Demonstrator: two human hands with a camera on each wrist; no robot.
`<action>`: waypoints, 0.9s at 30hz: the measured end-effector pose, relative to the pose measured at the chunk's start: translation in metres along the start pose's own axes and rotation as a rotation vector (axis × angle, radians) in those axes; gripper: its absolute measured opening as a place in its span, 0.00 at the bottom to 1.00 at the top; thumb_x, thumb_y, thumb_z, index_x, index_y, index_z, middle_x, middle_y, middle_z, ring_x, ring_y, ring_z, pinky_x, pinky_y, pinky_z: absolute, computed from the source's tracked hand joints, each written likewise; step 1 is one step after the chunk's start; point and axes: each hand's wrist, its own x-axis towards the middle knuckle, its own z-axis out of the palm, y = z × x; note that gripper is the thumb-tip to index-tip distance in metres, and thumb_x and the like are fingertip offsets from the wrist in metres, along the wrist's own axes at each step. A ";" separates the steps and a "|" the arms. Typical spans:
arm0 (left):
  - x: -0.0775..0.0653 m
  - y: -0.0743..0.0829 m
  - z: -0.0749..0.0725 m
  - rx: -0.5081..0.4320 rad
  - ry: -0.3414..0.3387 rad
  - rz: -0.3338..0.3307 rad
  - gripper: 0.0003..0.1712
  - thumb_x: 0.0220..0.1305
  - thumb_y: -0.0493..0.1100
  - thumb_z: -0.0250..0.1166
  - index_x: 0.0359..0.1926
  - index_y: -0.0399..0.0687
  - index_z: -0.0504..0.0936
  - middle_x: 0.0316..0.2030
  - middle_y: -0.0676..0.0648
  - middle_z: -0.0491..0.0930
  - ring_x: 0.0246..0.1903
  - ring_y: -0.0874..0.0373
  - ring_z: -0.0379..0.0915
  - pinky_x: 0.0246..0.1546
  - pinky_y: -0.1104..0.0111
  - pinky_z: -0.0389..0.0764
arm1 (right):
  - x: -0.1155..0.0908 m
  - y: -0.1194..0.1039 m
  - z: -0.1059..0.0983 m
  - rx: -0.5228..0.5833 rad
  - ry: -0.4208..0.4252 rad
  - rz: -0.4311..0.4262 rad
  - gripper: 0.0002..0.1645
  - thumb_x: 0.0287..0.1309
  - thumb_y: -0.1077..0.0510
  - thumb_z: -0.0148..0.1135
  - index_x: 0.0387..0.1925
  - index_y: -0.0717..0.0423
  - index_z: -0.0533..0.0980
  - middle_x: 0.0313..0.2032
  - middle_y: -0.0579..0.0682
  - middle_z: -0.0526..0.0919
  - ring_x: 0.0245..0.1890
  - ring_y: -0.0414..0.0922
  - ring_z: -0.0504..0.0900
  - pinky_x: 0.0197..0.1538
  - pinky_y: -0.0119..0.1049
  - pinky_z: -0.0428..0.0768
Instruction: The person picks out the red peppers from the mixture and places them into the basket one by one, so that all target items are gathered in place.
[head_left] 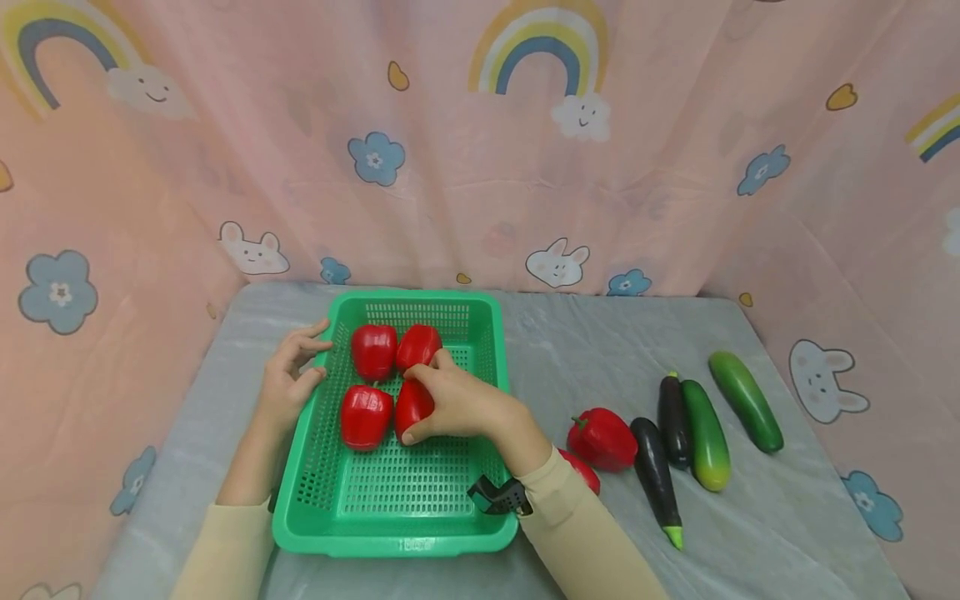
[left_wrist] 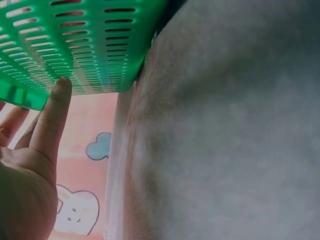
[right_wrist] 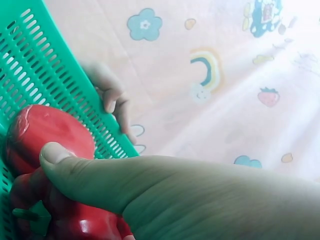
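A green plastic basket (head_left: 408, 546) with slotted walls stands on the left of the table. Inside it, my right hand (head_left: 465, 404) grips a red bell pepper (head_left: 412, 407) between thumb and fingers, low near the basket floor. Three other red bell peppers sit close by: one (head_left: 373, 352) at the back left, one (head_left: 422, 343) at the back right, one (head_left: 366, 417) just left of the gripped pepper. At the basket's left side is my left hand (head_left: 288, 375); its thumb (left_wrist: 56, 107) lies straight against the outer wall and its fingers are at the rim.
Right of the basket lie a red bell pepper (head_left: 602, 439) and another (head_left: 583, 472) partly hidden by my right sleeve. Beyond them are two dark eggplants (head_left: 654, 475) and two long green cucumber-like vegetables (head_left: 705, 433). A pink patterned curtain (head_left: 450, 225) surrounds the grey-covered table (head_left: 795, 517).
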 end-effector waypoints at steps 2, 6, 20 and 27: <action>0.000 0.001 0.000 -0.002 0.000 0.001 0.15 0.64 0.17 0.57 0.51 0.15 0.77 0.67 0.25 0.74 0.66 0.54 0.76 0.67 0.72 0.73 | 0.000 -0.001 0.000 -0.003 0.003 -0.002 0.49 0.52 0.45 0.86 0.73 0.50 0.75 0.62 0.53 0.70 0.60 0.50 0.76 0.48 0.40 0.87; 0.000 0.001 0.000 -0.003 0.002 0.000 0.15 0.64 0.17 0.57 0.51 0.15 0.77 0.67 0.25 0.74 0.66 0.54 0.76 0.67 0.72 0.73 | 0.000 -0.002 0.000 -0.010 0.004 -0.009 0.49 0.53 0.45 0.86 0.73 0.51 0.75 0.62 0.53 0.70 0.60 0.50 0.76 0.48 0.39 0.87; 0.000 0.001 -0.001 0.000 -0.003 -0.006 0.15 0.64 0.17 0.56 0.52 0.16 0.78 0.67 0.24 0.73 0.66 0.54 0.76 0.67 0.72 0.73 | -0.001 -0.002 0.000 -0.006 0.011 -0.008 0.48 0.53 0.46 0.85 0.73 0.50 0.75 0.61 0.53 0.71 0.59 0.49 0.77 0.48 0.39 0.87; -0.001 -0.001 -0.001 0.000 -0.001 -0.031 0.17 0.62 0.16 0.56 0.52 0.17 0.78 0.68 0.24 0.73 0.68 0.54 0.75 0.67 0.73 0.73 | -0.005 -0.002 -0.002 -0.036 0.039 -0.020 0.47 0.56 0.43 0.84 0.73 0.51 0.75 0.61 0.53 0.72 0.58 0.48 0.77 0.49 0.39 0.86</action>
